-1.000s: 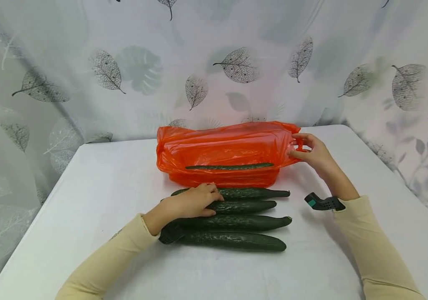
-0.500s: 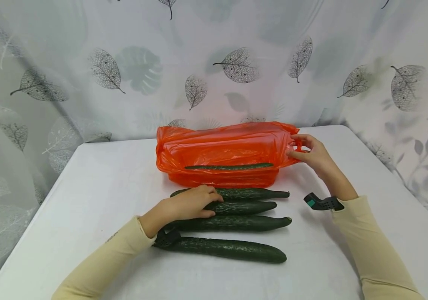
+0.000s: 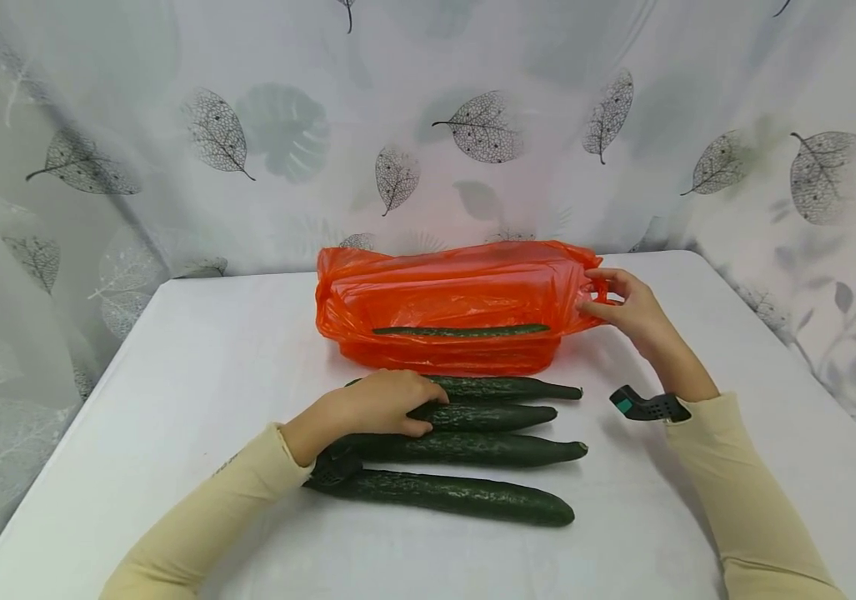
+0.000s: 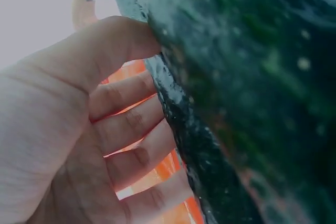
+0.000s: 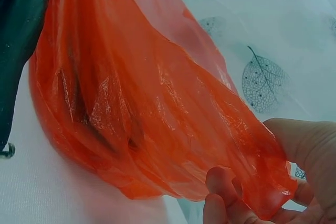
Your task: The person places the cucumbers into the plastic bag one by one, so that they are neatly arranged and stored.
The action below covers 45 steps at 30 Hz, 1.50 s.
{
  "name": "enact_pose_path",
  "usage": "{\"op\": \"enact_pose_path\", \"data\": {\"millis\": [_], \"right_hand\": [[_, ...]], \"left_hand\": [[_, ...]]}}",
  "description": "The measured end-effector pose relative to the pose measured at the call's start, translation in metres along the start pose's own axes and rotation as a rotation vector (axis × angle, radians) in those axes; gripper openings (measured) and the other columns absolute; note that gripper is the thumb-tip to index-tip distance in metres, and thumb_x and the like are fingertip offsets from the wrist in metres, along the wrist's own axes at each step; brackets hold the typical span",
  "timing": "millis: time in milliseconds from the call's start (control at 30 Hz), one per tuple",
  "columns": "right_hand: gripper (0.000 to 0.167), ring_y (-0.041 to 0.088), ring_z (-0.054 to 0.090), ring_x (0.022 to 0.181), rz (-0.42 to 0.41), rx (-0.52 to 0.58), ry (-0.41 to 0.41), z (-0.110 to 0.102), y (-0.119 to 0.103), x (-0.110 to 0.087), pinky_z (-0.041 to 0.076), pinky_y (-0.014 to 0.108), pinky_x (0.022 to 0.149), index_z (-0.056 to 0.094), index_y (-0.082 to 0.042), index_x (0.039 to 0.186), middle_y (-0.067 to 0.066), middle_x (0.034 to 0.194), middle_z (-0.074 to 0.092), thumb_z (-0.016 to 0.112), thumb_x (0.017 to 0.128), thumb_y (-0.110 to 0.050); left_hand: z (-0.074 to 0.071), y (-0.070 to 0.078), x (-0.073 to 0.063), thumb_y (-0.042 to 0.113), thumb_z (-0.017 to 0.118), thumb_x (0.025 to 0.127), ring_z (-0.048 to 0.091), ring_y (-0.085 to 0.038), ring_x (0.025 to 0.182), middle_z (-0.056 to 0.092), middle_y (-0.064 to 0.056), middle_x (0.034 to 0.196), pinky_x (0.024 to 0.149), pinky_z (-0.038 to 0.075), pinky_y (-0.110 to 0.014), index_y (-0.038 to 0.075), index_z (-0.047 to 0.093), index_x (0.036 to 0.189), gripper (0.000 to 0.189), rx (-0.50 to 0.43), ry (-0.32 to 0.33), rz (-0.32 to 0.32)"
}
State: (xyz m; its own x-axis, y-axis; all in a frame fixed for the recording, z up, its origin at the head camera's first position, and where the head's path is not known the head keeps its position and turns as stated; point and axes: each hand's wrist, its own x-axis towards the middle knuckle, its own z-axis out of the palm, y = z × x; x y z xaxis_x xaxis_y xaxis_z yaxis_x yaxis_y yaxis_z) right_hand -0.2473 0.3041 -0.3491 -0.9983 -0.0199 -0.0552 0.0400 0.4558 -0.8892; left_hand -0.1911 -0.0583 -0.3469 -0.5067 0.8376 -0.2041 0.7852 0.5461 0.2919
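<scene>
Several long dark-green cucumbers lie side by side on a white table. My left hand point(image 3: 386, 404) grips the second cucumber point(image 3: 503, 417) from the bag, thumb on the near side, fingers over the far side. In the left wrist view a nearer cucumber point(image 4: 257, 87) fills much of the picture. Behind the row a red plastic bag point(image 3: 435, 271) lies with its mouth toward me, one cucumber point(image 3: 465, 332) showing inside. My right hand point(image 3: 633, 308) pinches the bag's right edge by the handle; the right wrist view shows thumb and fingers on the film.
One cucumber point(image 3: 503, 388) lies right against the bag's front. Toward me are another cucumber point(image 3: 473, 448) and, set apart by a gap, the nearest cucumber point(image 3: 465, 493), whose left end is under the left wrist device point(image 3: 333, 468). A leaf-print curtain point(image 3: 247, 192) hangs behind the table.
The nearest cucumber shifted toward me and tilted between the first two frames, opening a gap to its neighbour. Both hands stay almost where they were, the right still holding the bag.
</scene>
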Motion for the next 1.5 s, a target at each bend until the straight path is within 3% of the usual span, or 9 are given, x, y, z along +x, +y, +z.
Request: {"op": "enact_pose_path", "data": {"millis": [333, 600, 900, 1133, 1267, 1500], "right_hand": [[0.067, 0.033, 0.042, 0.123, -0.021, 0.012, 0.013, -0.003, 0.002, -0.004, 0.050, 0.011, 0.071, 0.029, -0.001, 0.151, 0.025, 0.150, 0.033, 0.063, 0.096, -0.018], [0.068, 0.028, 0.044, 0.117, -0.020, 0.015, 0.008, -0.003, 0.003, -0.003, 0.051, 0.014, 0.073, 0.029, -0.002, 0.151, 0.025, 0.150, 0.033, 0.063, 0.096, -0.020], [0.067, 0.027, 0.047, 0.114, -0.035, 0.013, 0.012, -0.002, 0.001, -0.005, 0.051, 0.013, 0.073, 0.030, -0.001, 0.150, 0.026, 0.149, 0.034, 0.064, 0.096, -0.021], [0.067, 0.031, 0.046, 0.116, -0.040, 0.015, 0.008, -0.002, 0.001, -0.005, 0.051, 0.014, 0.074, 0.029, -0.001, 0.150, 0.026, 0.149, 0.034, 0.064, 0.096, -0.020], [0.066, 0.032, 0.046, 0.117, -0.048, 0.021, 0.004, -0.002, 0.000, -0.006, 0.051, 0.013, 0.073, 0.030, 0.000, 0.150, 0.026, 0.149, 0.035, 0.063, 0.096, -0.019], [0.066, 0.031, 0.047, 0.116, -0.055, 0.020, 0.011, -0.001, 0.000, -0.007, 0.051, 0.012, 0.072, 0.030, 0.001, 0.149, 0.027, 0.148, 0.035, 0.063, 0.096, -0.018]], "left_hand": [[0.000, 0.001, -0.001, 0.021, 0.067, 0.094, 0.058, -0.018, 0.118, 0.061, -0.005, 0.131, 0.101, 0.046, -0.032, 0.006, 0.057, 0.132, 0.042, -0.060, 0.001, 0.051], [0.004, -0.001, -0.002, 0.022, 0.061, 0.097, 0.055, -0.015, 0.122, 0.055, -0.003, 0.137, 0.101, 0.046, -0.032, 0.012, 0.050, 0.141, 0.046, -0.144, -0.012, 0.023], [0.003, -0.007, -0.004, 0.021, 0.054, 0.098, 0.053, -0.016, 0.119, 0.053, -0.005, 0.132, 0.102, 0.045, -0.032, 0.008, 0.047, 0.140, 0.045, -0.240, 0.013, 0.016], [0.003, -0.010, -0.004, 0.021, 0.049, 0.098, 0.037, -0.024, 0.138, 0.044, -0.008, 0.145, 0.113, 0.032, -0.042, 0.007, 0.042, 0.144, 0.048, -0.355, -0.003, -0.027], [0.005, -0.012, -0.004, 0.022, 0.047, 0.099, 0.040, -0.022, 0.134, 0.045, -0.007, 0.144, 0.112, 0.034, -0.042, 0.006, 0.041, 0.145, 0.049, -0.383, 0.022, -0.031], [0.006, -0.016, -0.001, 0.029, 0.052, 0.100, 0.047, -0.016, 0.129, 0.051, -0.003, 0.140, 0.110, 0.037, -0.037, 0.008, 0.047, 0.143, 0.047, -0.350, 0.097, -0.049]]}}
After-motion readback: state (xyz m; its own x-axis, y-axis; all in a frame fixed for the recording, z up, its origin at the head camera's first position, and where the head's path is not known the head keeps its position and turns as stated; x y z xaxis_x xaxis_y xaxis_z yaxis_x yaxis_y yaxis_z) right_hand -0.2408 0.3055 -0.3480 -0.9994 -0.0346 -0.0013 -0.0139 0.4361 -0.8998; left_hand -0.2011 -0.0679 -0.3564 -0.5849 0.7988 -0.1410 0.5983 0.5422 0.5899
